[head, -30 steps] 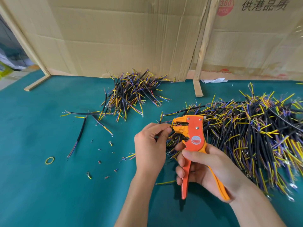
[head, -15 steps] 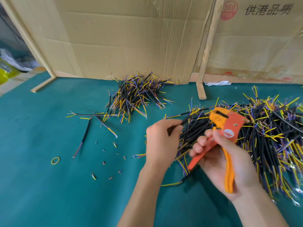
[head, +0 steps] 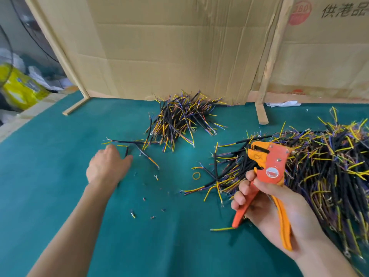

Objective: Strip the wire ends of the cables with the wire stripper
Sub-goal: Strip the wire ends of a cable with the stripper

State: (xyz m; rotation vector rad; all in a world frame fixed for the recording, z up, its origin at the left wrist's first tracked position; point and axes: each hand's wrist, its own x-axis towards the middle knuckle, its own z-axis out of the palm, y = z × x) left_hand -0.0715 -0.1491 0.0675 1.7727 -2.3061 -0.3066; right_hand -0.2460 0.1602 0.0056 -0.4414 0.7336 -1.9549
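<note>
My right hand (head: 265, 204) grips the orange wire stripper (head: 267, 166) by its handles, jaws pointing up and left over the edge of the big cable pile (head: 323, 166) on the right. My left hand (head: 105, 166) is stretched out, motion-blurred, low over the green mat on the left. It covers most of a loose black cable (head: 127, 151), whose tip shows between thumb and fingers. I see nothing gripped in that hand. A smaller pile of black cables (head: 179, 120) with yellow and purple wire ends lies at the back, against the cardboard.
Cardboard walls (head: 169, 47) with wooden struts (head: 261, 114) close off the back of the green mat (head: 50, 156). Two loose cables (head: 147, 156) lie left of centre. A yellow rubber band (head: 196, 175) and small insulation scraps (head: 132, 213) dot the middle.
My left hand let go at the big pile and swung far left to the loose cable. The stripper stayed in my right hand and tilted upright; the view shifted left.
</note>
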